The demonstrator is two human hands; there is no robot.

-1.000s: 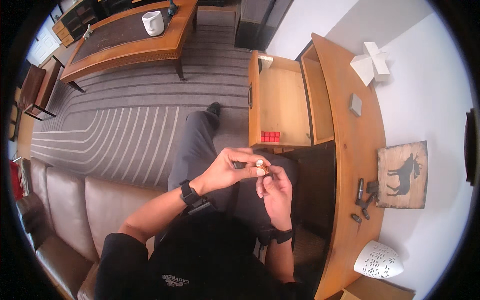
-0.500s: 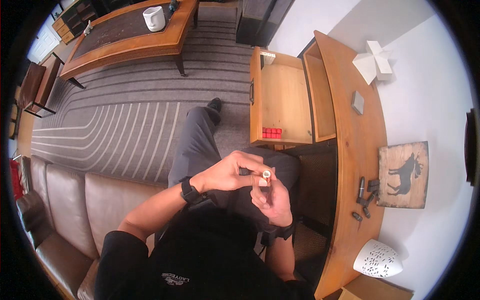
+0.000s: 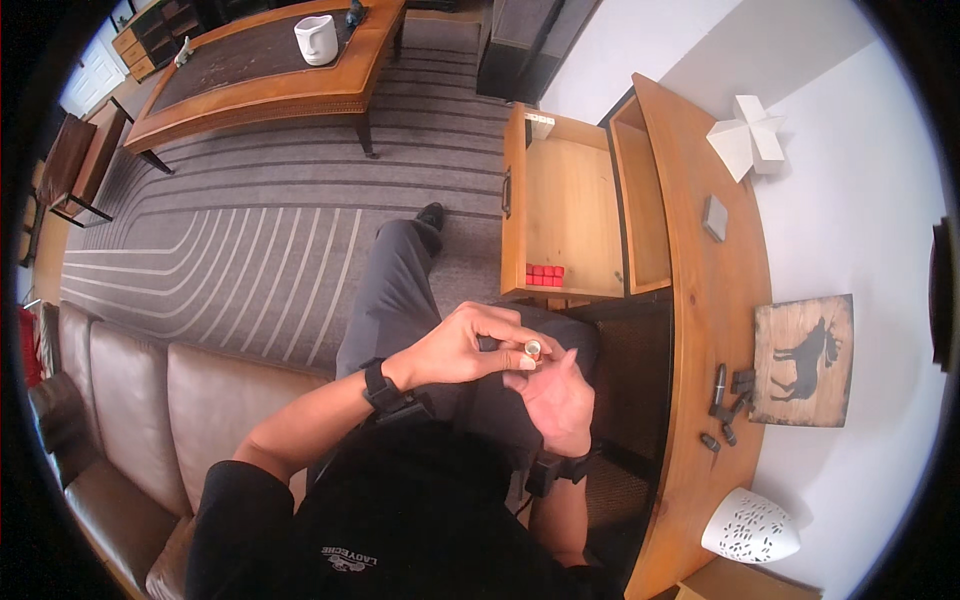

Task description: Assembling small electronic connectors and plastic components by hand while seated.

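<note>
In front of my lap, my left hand (image 3: 465,345) pinches a small tube (image 3: 532,348) between thumb and fingers. The tube's pale, round hollow end faces up; most of its body is hidden by the fingers. Close below and to the right, my right hand (image 3: 556,400) is open, palm turned up and fingers spread. Whether its fingertips touch the tube I cannot tell. On the wooden desk (image 3: 700,290) at the right lie several small black cylindrical parts (image 3: 719,385).
A pulled-out drawer (image 3: 570,215) holds red blocks (image 3: 545,275) and small white pieces (image 3: 540,124). Against the wall stand a moose plaque (image 3: 803,360), a white perforated shade (image 3: 752,527) and a white angular ornament (image 3: 748,138). A leather sofa (image 3: 225,400) is on the left.
My right hand has let go of the tube's end and opened, its palm turning up as it drops slightly right. The left hand keeps its pinch in nearly the same place.
</note>
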